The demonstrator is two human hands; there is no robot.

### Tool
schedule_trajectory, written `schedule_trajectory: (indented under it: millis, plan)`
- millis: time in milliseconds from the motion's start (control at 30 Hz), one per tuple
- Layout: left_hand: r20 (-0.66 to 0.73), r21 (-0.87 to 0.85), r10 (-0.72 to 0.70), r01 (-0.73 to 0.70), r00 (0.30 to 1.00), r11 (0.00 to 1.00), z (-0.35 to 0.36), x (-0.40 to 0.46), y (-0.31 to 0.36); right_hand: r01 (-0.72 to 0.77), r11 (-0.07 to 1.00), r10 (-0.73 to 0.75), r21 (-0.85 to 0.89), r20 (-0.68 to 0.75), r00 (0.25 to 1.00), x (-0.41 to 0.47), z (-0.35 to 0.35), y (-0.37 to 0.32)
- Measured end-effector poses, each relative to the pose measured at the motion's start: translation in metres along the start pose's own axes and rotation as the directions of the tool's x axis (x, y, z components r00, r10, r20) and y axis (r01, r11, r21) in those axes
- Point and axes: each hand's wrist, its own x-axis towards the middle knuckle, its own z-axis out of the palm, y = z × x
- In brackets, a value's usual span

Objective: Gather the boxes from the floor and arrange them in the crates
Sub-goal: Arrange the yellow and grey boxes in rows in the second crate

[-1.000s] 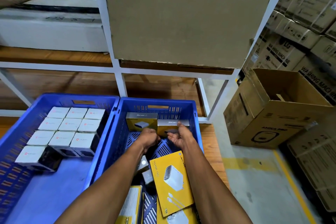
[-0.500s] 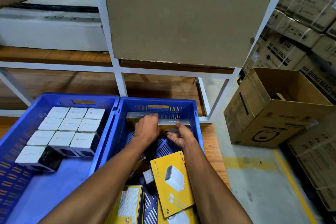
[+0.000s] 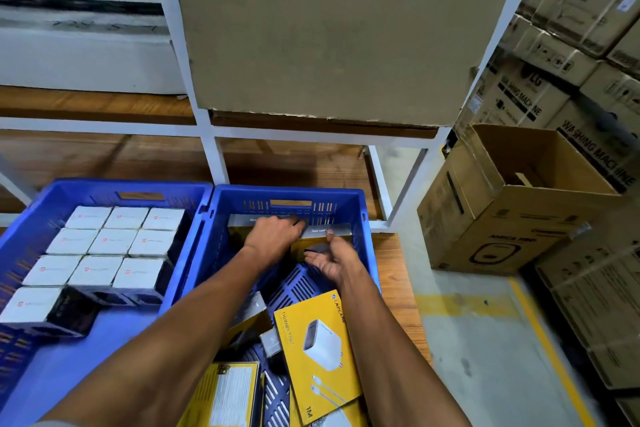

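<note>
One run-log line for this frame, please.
phase: arranging | left hand: on upright yellow boxes | right hand: open beside them | right crate: partly filled

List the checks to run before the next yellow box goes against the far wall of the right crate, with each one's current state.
1. Left hand on far-row box: ok.
2. Right hand free to pick: ok, palm open.
3. Far-row boxes upright: ok.
4. Loose yellow box within reach: ok.
5. Room left in that row: cannot tell, hands cover it.
6. Left crate rows tidy: ok.
</note>
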Motion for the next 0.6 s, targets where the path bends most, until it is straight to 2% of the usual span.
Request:
schedule_trajectory:
  millis: [100,300,500,600]
  plan:
    - [-0.007,0.035,0.038,-0.038,0.999,0.999,0.001,0.004,-0.005,-0.004,1.000,0.004,0.015,0.006,1.000,0.002,0.000,-0.003]
    - [0.071,0.099,0.130,-0.137,0.989,0.986,0.009,0.008,-0.012,-0.033,0.998,0.032,0.052,0.020,0.999,0.004,-0.004,-0.003]
    - [0.012,0.193,0.255,-0.252,0.967,0.948,0.011,0.015,-0.017,-0.039,0.999,0.039,-0.003,-0.017,0.999,0.008,-0.003,-0.007]
    - [-0.041,0.257,0.319,-0.298,0.947,0.919,0.009,0.015,-0.020,-0.034,0.998,0.035,0.044,-0.034,0.999,0.008,0.001,-0.009]
